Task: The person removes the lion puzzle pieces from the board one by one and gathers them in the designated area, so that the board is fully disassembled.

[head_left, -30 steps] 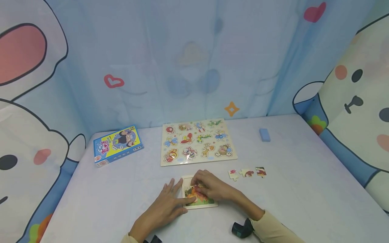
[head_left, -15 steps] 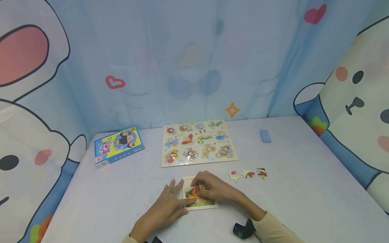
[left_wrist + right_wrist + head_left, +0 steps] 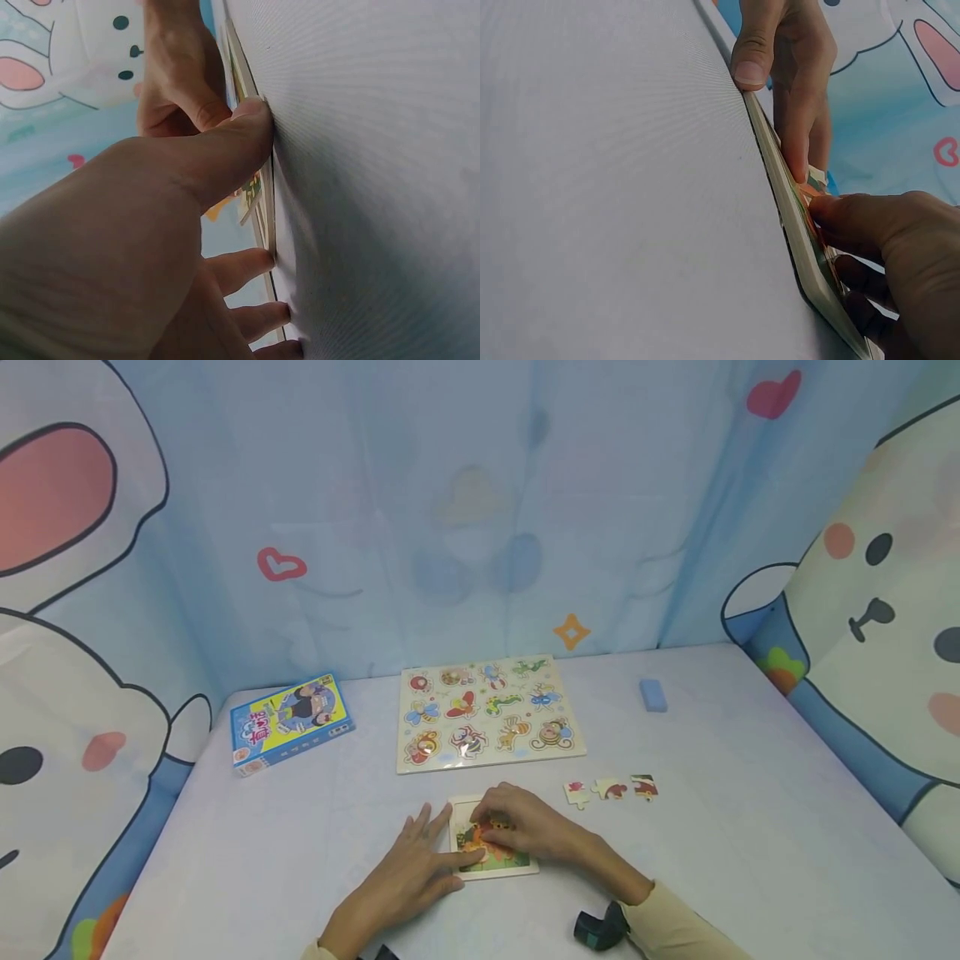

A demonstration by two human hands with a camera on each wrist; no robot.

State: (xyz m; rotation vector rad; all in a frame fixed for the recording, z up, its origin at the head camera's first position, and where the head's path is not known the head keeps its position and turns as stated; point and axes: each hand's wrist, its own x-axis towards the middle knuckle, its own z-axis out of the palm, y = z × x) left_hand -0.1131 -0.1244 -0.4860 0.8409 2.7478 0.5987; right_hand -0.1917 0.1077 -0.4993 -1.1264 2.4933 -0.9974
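Observation:
A small jigsaw puzzle in a pale wooden frame (image 3: 495, 873) lies flat on the table, its picture orange and green. My left hand (image 3: 411, 864) rests at its left side with fingers spread; the index finger presses on the picture and the thumb touches the near edge. Over the puzzle, my right hand (image 3: 532, 822) bends its fingers and thumb around a puzzle piece, mostly hidden under them. In the left wrist view, one puzzle piece (image 3: 250, 201) sits tilted up from the frame. Several loose pieces, such as this puzzle piece (image 3: 609, 788), lie to the right.
Behind the hands lies a large insect puzzle board (image 3: 491, 714). A blue and yellow box (image 3: 292, 718) stands at the back left, and a small blue block (image 3: 653, 695) at the back right. A patterned blue curtain (image 3: 465, 510) closes off the table's far edge.
Both hands keep nearly the same place on the small puzzle. The loose pieces, box and board have not moved; only the head view shifts slightly.

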